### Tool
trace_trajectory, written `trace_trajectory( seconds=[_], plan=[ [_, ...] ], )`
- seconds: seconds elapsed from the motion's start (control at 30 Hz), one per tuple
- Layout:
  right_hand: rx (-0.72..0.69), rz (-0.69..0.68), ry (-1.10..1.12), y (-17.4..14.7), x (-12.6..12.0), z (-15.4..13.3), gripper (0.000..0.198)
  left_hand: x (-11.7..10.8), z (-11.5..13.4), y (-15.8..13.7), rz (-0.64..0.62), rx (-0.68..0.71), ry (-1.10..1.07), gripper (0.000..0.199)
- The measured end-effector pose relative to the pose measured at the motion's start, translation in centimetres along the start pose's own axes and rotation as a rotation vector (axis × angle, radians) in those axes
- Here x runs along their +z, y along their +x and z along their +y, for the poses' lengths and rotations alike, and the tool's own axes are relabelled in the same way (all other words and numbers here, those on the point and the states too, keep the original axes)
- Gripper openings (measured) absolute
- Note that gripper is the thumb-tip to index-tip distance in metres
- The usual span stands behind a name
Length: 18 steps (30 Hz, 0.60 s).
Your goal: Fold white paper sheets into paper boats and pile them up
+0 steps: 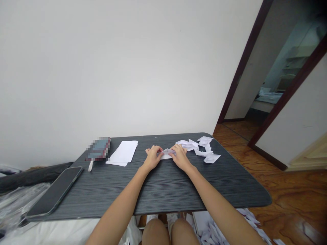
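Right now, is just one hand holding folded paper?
No, the left hand and the right hand both grip the same folded paper.

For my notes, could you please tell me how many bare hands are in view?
2: the left hand holds the left side of the folded white paper, the right hand its right side.

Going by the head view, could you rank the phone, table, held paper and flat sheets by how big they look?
Table
Phone, lying nearer the camera, which may enlarge it
Flat sheets
Held paper, partly covered
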State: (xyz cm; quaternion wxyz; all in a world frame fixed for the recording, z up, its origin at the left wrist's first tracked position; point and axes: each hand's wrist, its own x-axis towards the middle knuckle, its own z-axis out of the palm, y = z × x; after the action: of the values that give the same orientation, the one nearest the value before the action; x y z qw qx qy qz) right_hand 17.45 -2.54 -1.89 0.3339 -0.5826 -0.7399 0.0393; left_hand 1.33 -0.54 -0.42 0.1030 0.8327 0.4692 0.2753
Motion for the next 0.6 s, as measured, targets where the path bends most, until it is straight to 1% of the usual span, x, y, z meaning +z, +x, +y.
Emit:
trace_trajectory(
  seconds=[0.07, 0.13, 0.17, 0.23, 0.3, 0.37, 0.43, 0.5, 0.6],
  plan=[
    [-0.076, 0.074, -0.016, -0.1, -0.8, -0.3, 0.011, -0.7, 0.3, -0.2, 0.080, 0.085, 0.080, 0.012],
    [-0.142, 0.100, -0.036, -0.2, -1.2, -0.3, 0.013, -1.3, 0.2, -0.4, 0.091, 0.188, 0.139, 0.015],
    [-0.172, 0.085, -0.044, -0.3, -1.3, -0.2, 0.014, -1.5, 0.1, -0.5, 0.067, 0.238, 0.156, 0.016],
    [-0.226, 0.003, -0.047, -0.3, -1.3, 0.1, 0.014, -1.6, -0.4, -0.6, -0.009, 0.316, 0.162, 0.015],
    [-0.259, -0.100, -0.019, -0.4, -1.1, 0.6, 0.014, -1.4, -1.0, -0.7, -0.075, 0.348, 0.123, 0.012],
    [-0.265, -0.167, 0.030, -0.5, -1.1, 1.0, 0.014, -1.1, -1.4, -0.7, -0.111, 0.342, 0.047, 0.011],
    [-0.254, -0.191, 0.081, -0.5, -1.1, 1.2, 0.016, -1.0, -1.7, -0.7, -0.128, 0.314, -0.027, 0.012],
    [-0.228, -0.194, 0.135, -0.4, -1.1, 1.3, 0.017, -0.9, -1.8, -0.6, -0.134, 0.263, -0.075, 0.015],
    [-0.126, -0.163, 0.232, -0.2, -0.8, 1.4, 0.016, -0.6, -2.1, -0.3, -0.102, 0.154, -0.138, 0.018]
  ],
)
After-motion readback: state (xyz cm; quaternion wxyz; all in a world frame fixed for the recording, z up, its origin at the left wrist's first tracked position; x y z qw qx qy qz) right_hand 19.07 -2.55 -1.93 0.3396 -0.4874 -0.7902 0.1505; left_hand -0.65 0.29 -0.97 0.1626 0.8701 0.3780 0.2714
